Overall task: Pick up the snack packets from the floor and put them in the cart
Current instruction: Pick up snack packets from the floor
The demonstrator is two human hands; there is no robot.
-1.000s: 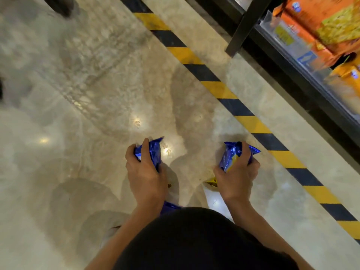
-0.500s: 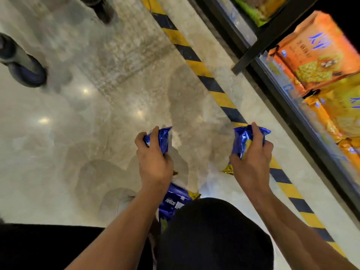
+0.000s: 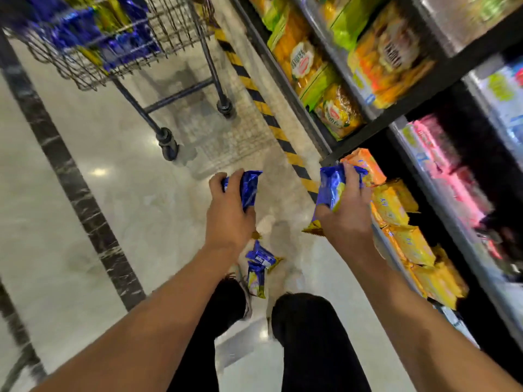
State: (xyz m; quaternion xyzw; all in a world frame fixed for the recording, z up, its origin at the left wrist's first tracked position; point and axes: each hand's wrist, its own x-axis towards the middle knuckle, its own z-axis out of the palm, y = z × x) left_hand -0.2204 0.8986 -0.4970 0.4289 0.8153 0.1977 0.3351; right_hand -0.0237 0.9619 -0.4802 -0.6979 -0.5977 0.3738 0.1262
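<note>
Head view: crinkly foil packets [image 3: 250, 188] (blue)

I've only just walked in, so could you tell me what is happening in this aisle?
A person is gathering dropped snack packets. The left hand grips one blue packet and the right hand grips another blue and yellow packet, both held above the floor. More blue packets lie on the floor by the person's feet. The wire cart, ahead on the left, already holds similar packets, and stocked shelves run along the right.
</note>
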